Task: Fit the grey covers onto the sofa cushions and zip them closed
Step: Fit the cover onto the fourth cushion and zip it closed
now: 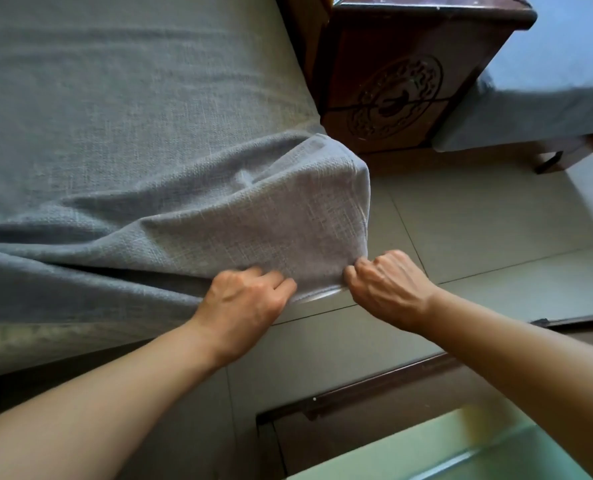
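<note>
Tiled floor (478, 216) beside carved wooden cabinet (392, 81)

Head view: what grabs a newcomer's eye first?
Both hands at the cushion's near corner: the left hand and right hand each pinch the lower hem of the grey cover, which bunches in folds over that corner. Behind it, upper right, stands a dark wooden sofa arm with a round carved emblem.

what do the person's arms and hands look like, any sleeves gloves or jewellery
Both forearms are bare as far as the frame shows, with no sleeve in view. The left hand and right hand wear no gloves, and no ring, watch or bracelet is visible on either wrist. Veins and knuckles stand out on the right hand.
</note>
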